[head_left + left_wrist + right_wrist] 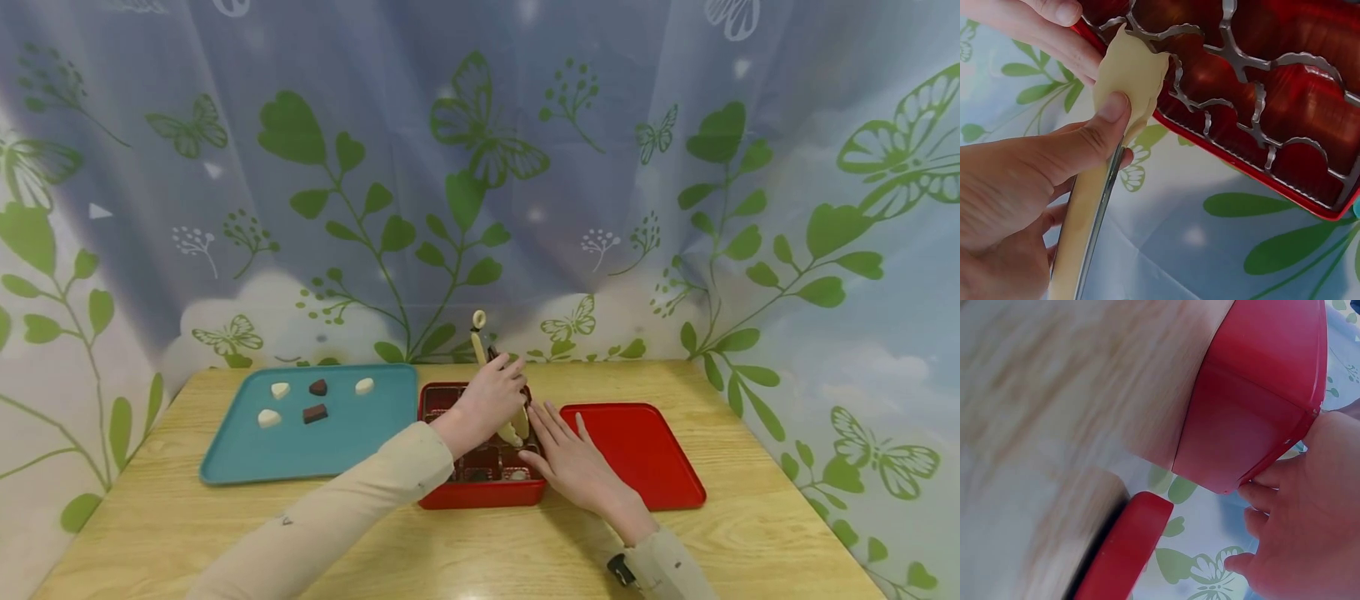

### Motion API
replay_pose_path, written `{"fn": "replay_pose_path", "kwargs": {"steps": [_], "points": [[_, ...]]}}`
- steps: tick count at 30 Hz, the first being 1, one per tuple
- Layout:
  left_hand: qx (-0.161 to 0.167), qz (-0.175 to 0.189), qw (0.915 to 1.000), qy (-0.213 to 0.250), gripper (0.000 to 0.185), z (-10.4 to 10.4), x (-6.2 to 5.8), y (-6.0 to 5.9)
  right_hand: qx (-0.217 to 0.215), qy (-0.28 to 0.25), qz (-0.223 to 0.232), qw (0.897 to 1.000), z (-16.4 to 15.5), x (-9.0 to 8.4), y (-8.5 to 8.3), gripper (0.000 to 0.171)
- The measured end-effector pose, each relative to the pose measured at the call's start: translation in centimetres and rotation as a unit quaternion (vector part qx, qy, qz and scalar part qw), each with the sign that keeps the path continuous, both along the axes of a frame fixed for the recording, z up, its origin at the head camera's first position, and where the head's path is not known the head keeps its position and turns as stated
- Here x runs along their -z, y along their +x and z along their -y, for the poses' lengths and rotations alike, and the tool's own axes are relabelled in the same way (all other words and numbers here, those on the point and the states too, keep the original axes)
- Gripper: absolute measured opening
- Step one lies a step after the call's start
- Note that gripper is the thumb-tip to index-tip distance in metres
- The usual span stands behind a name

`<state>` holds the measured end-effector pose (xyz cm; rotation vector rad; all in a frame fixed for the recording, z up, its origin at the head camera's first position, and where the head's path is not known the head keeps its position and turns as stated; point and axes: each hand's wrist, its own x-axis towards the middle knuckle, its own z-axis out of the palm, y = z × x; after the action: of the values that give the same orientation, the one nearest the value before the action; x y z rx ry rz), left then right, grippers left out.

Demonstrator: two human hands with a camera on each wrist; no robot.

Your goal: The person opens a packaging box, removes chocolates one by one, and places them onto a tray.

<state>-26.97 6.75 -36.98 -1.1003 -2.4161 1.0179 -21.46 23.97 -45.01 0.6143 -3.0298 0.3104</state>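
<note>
**Tongs (pixel 511 434) low in the red box (pixel 483 497): brace gently, squeeze lightly**

Head view: from my station I see the left hand (pixel 487 396) with its fingers curled round the tongs, their tips pointing down into the divided box on the surface (pixel 465 554). The right hand (pixel 576 464) lies with fingers extended along the box's right edge, grasping nothing. Left of the box, a teal tray (pixel 360 446) carries five small pieces (pixel 315 413), white and dark; on the right lies a red lid (pixel 637 458). I judge this to be handling one piece at its compartment, so a near-vertical approach suits it.

Left wrist view: the thumb presses the tongs' broad beige face just beside the scalloped divider (pixel 1241 62). I cannot tell whether the tips hold a piece; the near face hides the gap. I would squeeze just enough to grip and lift clear of the divider before swinging sideways.

Right wrist view: the right hand's fingers touch the box along its rim, straight and unclenched. I would use them only to steady it; pushing harder could slide it.
</note>
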Motion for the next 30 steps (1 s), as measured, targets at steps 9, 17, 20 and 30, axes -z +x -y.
{"fn": "replay_pose_path", "kwargs": {"steps": [9,17,20,30], "points": [[0.014,0.004,0.9992,0.037,0.038,0.6,0.5,-0.5,0.002,0.001,-0.009,1.000,-0.1,0.0,0.1,0.074],[0.028,-0.032,0.9963,0.075,0.027,1.1,-0.2,-0.7,0.005,0.005,-0.015,1.000,-0.2,-0.1,0.1,0.077],[0.003,-0.019,0.9975,0.069,0.028,0.7,-0.8,-0.1,0.011,0.000,-0.010,1.000,-0.2,-0.5,0.3,0.080],[-0.142,0.044,0.9887,-0.020,0.043,-2.8,-2.0,2.0,0.024,-0.009,0.027,0.999,0.4,-0.6,1.3,0.082]]}}
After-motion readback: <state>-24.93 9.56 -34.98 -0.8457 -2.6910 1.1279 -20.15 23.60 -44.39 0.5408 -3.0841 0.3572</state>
